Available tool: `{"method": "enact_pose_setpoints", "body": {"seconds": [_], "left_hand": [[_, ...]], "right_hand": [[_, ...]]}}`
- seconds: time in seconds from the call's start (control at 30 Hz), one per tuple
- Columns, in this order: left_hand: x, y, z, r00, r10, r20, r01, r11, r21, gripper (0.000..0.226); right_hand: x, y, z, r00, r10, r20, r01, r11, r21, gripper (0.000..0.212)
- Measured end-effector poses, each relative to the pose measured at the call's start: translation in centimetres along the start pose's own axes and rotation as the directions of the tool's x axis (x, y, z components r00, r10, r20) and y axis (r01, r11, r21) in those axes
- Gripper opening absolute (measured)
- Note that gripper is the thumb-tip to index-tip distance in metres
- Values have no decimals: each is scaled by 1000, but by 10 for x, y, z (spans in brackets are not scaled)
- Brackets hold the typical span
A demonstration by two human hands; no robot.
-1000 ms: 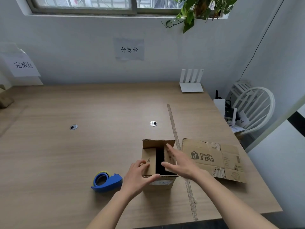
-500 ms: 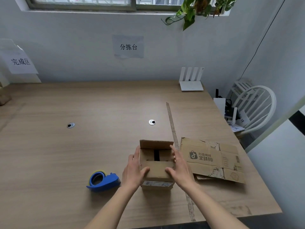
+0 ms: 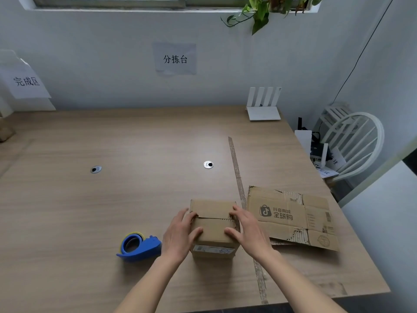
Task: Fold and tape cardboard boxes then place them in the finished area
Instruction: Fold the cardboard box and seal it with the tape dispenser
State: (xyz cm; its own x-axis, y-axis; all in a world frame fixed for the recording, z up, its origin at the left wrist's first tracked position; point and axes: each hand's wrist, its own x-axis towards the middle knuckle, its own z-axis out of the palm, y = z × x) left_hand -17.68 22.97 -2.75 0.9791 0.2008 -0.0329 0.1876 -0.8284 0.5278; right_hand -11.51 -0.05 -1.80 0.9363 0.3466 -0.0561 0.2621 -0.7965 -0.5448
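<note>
Small box (image 3: 213,224) at the near middle of the desk (image 3: 112,199), both flaps pressed shut.
It looks light, stiff and probably empty, so its 2 side walls are the place to grip; the flaps may spring up if released. Left hand (image 3: 180,233) at 9 o'clock and right hand (image 3: 248,231) at 3 o'clock cup it, fingers (image 3: 234,212) spread flat across the seam, tape dispenser (image 3: 140,246) just left.

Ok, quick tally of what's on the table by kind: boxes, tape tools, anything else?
Folded box: 1
Flat box: 1
Tape dispenser: 1
Router: 1
Total: 4
</note>
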Motion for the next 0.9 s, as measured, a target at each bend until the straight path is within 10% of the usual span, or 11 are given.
{"method": "enact_pose_setpoints", "body": {"seconds": [0.9], "left_hand": [[-22, -81, -5, 996, -74, -47, 72, 997, -37, 72]], "right_hand": [[7, -13, 11, 993, -111, 30, 114, 981, -154, 45]]}}
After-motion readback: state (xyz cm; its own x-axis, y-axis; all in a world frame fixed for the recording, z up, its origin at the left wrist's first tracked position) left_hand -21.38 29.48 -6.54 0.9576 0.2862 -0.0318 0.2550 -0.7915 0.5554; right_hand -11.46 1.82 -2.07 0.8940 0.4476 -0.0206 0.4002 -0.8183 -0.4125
